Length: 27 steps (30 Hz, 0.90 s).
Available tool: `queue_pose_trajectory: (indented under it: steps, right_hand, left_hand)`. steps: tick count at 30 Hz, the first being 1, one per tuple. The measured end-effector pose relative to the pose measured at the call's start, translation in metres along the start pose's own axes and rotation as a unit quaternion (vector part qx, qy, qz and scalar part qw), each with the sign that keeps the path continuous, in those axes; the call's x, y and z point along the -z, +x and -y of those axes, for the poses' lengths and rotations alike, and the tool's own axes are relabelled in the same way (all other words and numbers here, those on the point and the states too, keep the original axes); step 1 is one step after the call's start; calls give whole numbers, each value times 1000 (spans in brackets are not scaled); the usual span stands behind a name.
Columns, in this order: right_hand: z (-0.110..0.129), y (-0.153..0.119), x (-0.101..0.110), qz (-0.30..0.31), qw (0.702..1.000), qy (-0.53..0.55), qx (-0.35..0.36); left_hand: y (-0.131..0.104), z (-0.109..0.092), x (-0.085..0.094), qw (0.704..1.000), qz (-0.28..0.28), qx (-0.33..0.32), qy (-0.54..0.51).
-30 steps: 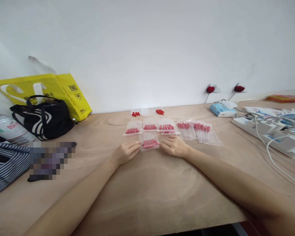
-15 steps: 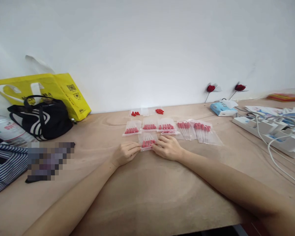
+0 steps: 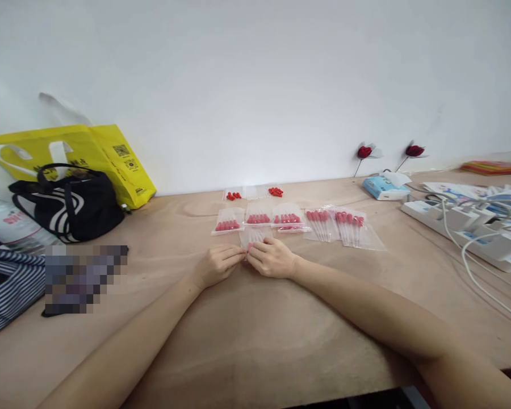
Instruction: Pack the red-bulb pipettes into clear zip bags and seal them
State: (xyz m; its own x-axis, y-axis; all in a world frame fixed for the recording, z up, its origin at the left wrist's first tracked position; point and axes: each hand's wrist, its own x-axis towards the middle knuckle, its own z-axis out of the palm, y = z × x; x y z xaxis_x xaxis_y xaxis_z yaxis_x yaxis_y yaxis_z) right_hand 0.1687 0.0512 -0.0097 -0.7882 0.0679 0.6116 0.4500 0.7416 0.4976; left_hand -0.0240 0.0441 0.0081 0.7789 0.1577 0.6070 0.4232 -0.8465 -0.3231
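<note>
A clear zip bag (image 3: 258, 234) of red-bulbed droppers lies on the table before me, its near edge mostly behind my fingers. My left hand (image 3: 220, 264) pinches the left corner of that edge. Close beside it, my right hand (image 3: 273, 258) has its fingers closed on the same edge, covering most of the red bulbs. Just beyond are three similar bags: a left bag (image 3: 227, 220), a middle bag (image 3: 258, 215) and a right bag (image 3: 288, 217). Farther right, two bags with longer-looking droppers, a nearer one (image 3: 319, 224) and an outer one (image 3: 351, 227), lie overlapping.
Small heaps of red bulbs, one left (image 3: 234, 196) and one right (image 3: 276, 192), lie on clear bags near the wall. A black bag (image 3: 74, 204) and yellow bag (image 3: 123, 165) stand left. To the right are a tissue pack (image 3: 383, 188), power strip (image 3: 468, 233) and white cables.
My right hand has slid left along the bag's near edge towards my left hand, covering more of the bulbs. My left hand stays at the left corner.
</note>
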Motion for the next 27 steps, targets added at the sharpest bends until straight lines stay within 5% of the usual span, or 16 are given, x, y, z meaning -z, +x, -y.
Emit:
queue_pose_trajectory:
  steps: [4,20,24,27]
  right_hand:
    - [-5,-7,5,-21,1000,-19,-7]
    - [-22,-47,29,93,993,-42,-56]
    - [-17,-47,34,99,990,-63,-79]
    - [-16,-48,36,93,989,-67,-89]
  left_hand:
    - [-2,0,0,1000,-10,5,-2]
    - [-7,-3,1,996,6,51,-70]
    - [-7,-10,5,980,12,127,-150]
    - [1,-18,9,923,36,269,-273]
